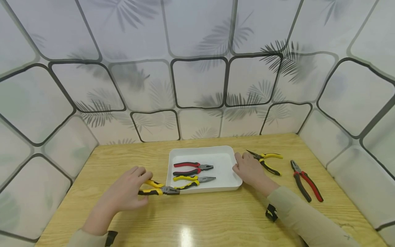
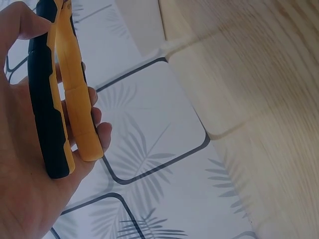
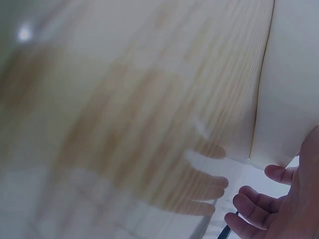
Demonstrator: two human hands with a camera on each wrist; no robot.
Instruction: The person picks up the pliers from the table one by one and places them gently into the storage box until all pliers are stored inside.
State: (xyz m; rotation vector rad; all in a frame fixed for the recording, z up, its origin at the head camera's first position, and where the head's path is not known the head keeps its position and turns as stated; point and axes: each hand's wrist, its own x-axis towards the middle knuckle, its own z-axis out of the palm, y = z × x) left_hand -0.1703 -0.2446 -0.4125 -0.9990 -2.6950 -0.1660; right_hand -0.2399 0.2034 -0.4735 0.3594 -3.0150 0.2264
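My left hand (image 1: 131, 188), left of a white tray (image 1: 226, 184), grips yellow-and-black combination pliers (image 1: 155, 189). Their jaws point right and overlap the tray's front-left corner. In the left wrist view the two handles (image 2: 79, 114) lie across the palm. My right hand (image 1: 251, 173) holds the tray's right rim, thumb over the edge and fingers curled on the outer side. The right wrist view shows several fingertips (image 3: 251, 206) beside the white wall. Inside the tray lie red-and-black combination pliers (image 1: 188, 171) and yellow-and-black long-nose pliers (image 1: 192, 183), tips toward the right.
Just right of my right hand lie more yellow-and-black long-nose pliers (image 1: 270, 156), handles apart. Farther right are red-and-black pliers (image 1: 314, 187), tips toward the back. A wooden table (image 1: 197, 219) carries everything, with patterned fabric walls (image 1: 197, 85) around its back and sides.
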